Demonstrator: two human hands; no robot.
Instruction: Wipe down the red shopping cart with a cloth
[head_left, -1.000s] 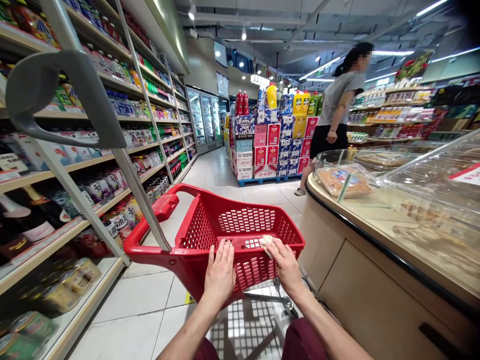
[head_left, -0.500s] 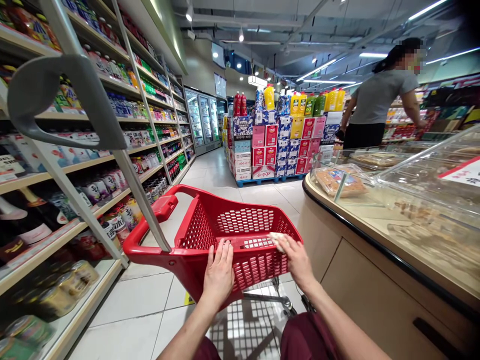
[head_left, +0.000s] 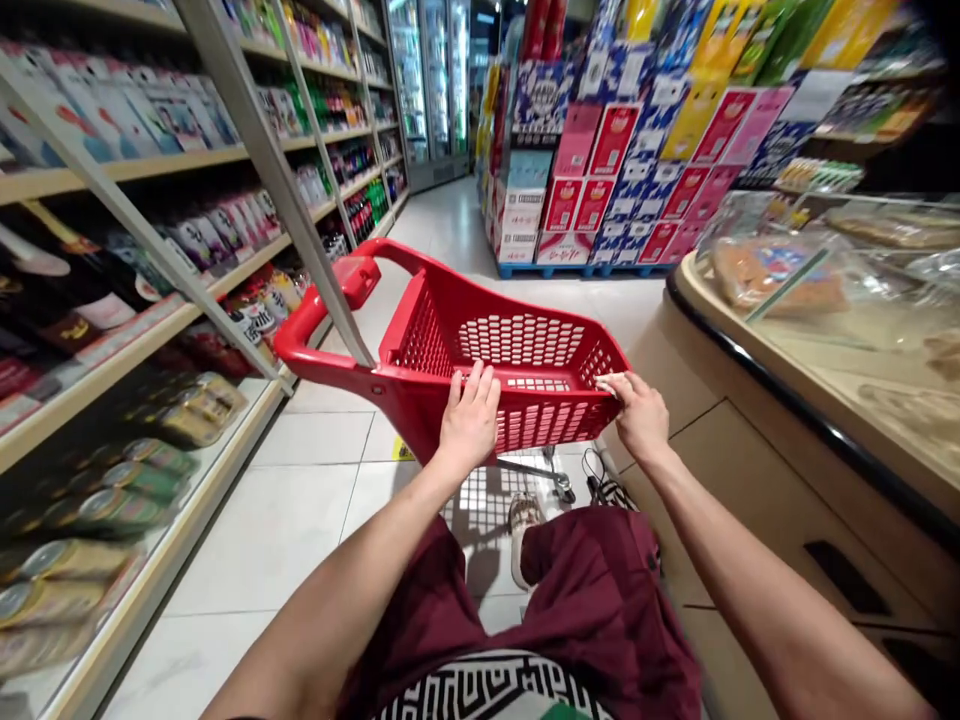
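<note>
Compared with half a second ago, the view tips further down: maroon trousers fill more of the near side, and a patterned shirt and a pale shoe now show. The passer-by at the far right has left the view. The right hand has shifted along the near rim to the right end of the red shopping cart, while the left hand remains on that rim, near its middle.

The right hand is closed on a small white cloth, bunched under its fingers against the rim; most of it is hidden. The left hand is open and grips nothing, its fingers laid over the rim.

The cart stands side-on on the tiled floor, between the drink shelves at the left and the display counter at the right, with stacked cartons on the far side. Its plastic is bright and glossy, with rows of openings through the walls and base. The handle bar curves out to the left, close to a grey metal pole.
</note>
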